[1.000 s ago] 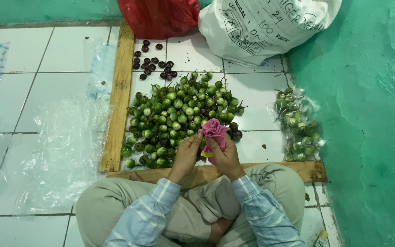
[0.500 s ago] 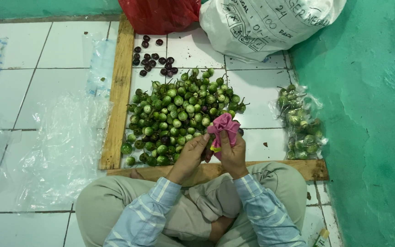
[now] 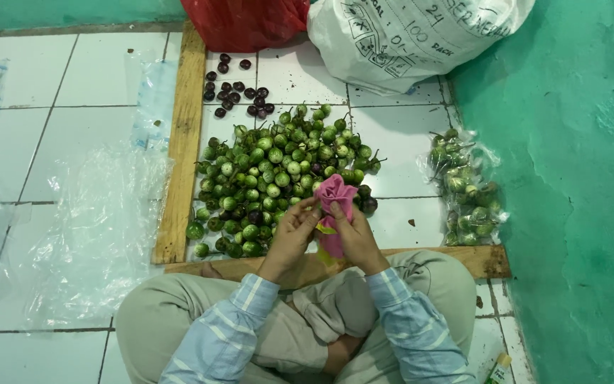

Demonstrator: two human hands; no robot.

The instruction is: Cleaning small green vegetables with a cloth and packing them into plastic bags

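Note:
I sit cross-legged on a white tiled floor. Both hands meet over a pink cloth (image 3: pixel 336 195) that sticks up between them. My left hand (image 3: pixel 293 231) pinches its left side, with a small yellow-green piece at the fingertips. My right hand (image 3: pixel 354 233) wraps the cloth from the right. Just beyond the hands lies a heap of small round green eggplants (image 3: pixel 278 171) on the tiles, with a few dark purple ones (image 3: pixel 236 91) farther back.
Wooden planks (image 3: pixel 182 142) frame the heap on the left and front. A clear bag of packed green eggplants (image 3: pixel 467 192) lies to the right by the teal wall (image 3: pixel 577 178). A white sack (image 3: pixel 406 35) and red bag (image 3: pixel 246 21) stand behind. Clear plastic sheets (image 3: pixel 87 227) cover the left tiles.
The hands and the pink cloth stay in place over the heap's front edge; the fingers have shifted slightly on the cloth.

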